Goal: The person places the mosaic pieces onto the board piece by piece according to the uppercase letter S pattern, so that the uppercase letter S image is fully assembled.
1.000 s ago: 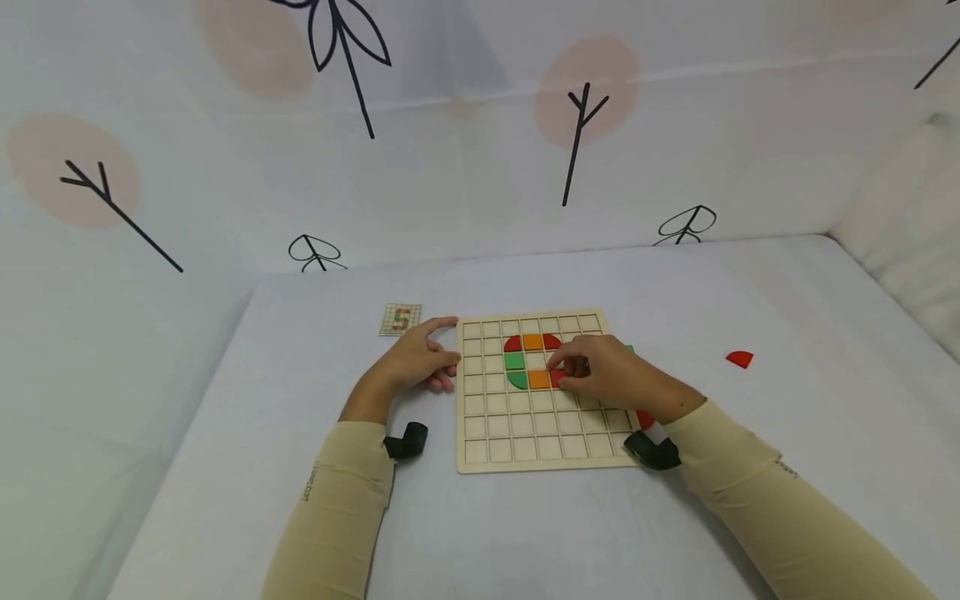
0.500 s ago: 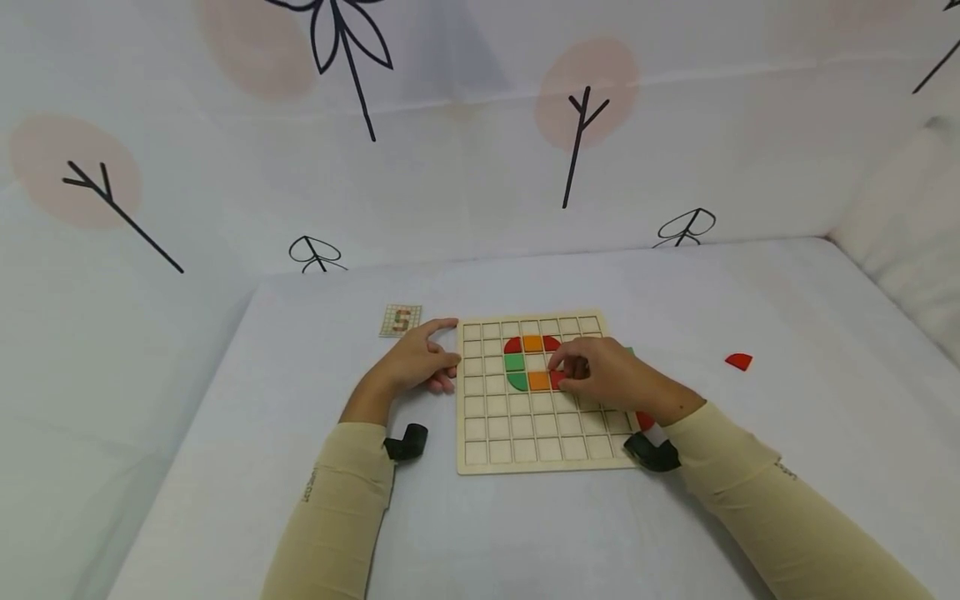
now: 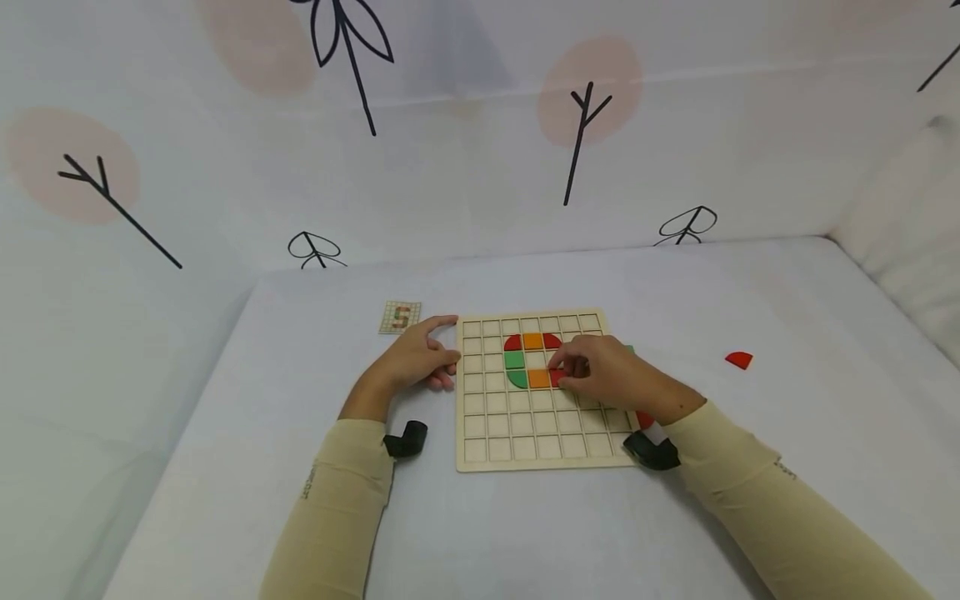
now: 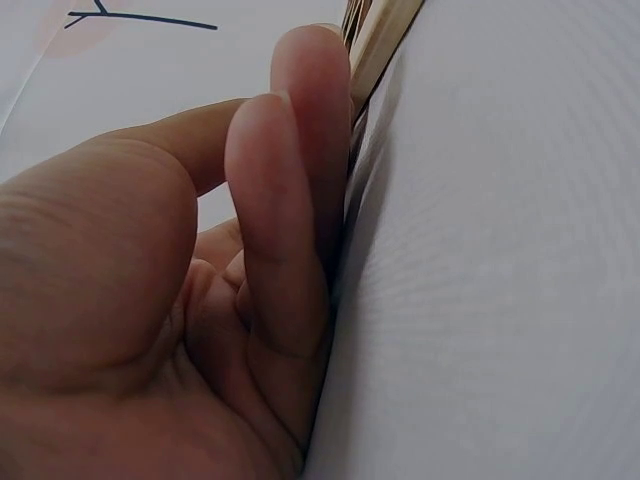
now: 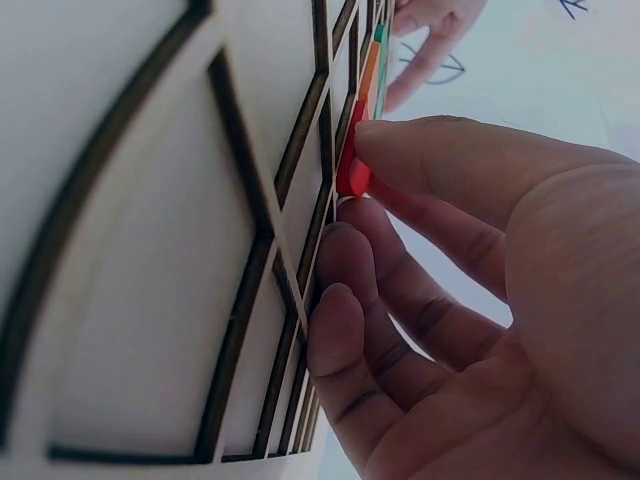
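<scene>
L hand: L hand [image 3: 415,357] spread wide betw. index + thumb, tips vs. L edge of wooden grid board [image 3: 528,427]; not gripping, prob. bracing so board won't slide.
R hand: R hand [image 3: 611,372] narrow, thumb + index pinching red tile [image 3: 557,378] at R end of lower row, prob. to line it up w/ its cell. Fully seated? Can't tell.
Board: flat on white cloth [image 3: 480,533], betw. both hands, prob. for easy reach.
Upper row: red qtr-circle [image 3: 512,342], orange square [image 3: 532,341], 2nd red qtr-circle [image 3: 552,341], adj. cells.
Mid row: green square [image 3: 513,360], L side.
Lower row: green qtr-circle [image 3: 517,379], 2nd orange square [image 3: 538,379], then pinched tile.
Pattern card: small pattern card [image 3: 400,317] w/ S-like fig., just beyond L hand, off board; prob. parked there for ref. w/o covering cells.
Loose pc: loose red qtr-circle [image 3: 739,359] on cloth, well R of board, prob. kept on R hand's side for pickup.
Part-hidden: red pc [image 3: 645,419] by R cuff, shape unclear.
</scene>
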Action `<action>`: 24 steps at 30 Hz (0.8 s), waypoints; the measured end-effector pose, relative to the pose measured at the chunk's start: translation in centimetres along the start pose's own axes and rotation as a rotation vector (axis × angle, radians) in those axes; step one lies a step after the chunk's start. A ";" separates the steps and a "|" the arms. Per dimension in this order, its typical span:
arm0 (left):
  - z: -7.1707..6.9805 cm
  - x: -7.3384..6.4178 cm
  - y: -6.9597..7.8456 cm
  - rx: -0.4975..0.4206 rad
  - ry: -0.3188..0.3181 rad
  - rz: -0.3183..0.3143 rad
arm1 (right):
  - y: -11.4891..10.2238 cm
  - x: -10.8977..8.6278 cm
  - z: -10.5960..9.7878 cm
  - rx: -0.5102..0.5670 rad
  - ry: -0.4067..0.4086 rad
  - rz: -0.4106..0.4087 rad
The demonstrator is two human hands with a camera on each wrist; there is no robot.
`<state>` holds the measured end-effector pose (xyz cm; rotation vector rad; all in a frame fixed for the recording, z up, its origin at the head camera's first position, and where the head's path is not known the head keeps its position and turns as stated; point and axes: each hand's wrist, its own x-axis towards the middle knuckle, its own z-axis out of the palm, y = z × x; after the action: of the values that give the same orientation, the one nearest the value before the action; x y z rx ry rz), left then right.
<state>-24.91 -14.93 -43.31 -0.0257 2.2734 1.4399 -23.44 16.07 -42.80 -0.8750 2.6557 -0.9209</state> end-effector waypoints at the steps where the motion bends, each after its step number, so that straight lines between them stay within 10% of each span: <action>1: 0.0 0.0 0.0 0.000 -0.001 -0.003 | 0.0 0.0 0.0 0.000 -0.002 0.002; 24: -0.1 0.0 0.2 -0.018 -0.008 0.011 | -0.1 0.1 -0.2 0.004 -0.021 0.028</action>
<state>-24.96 -14.91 -43.14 -0.0134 2.2578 1.4637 -23.56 16.05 -42.61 -0.8401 2.6406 -0.9054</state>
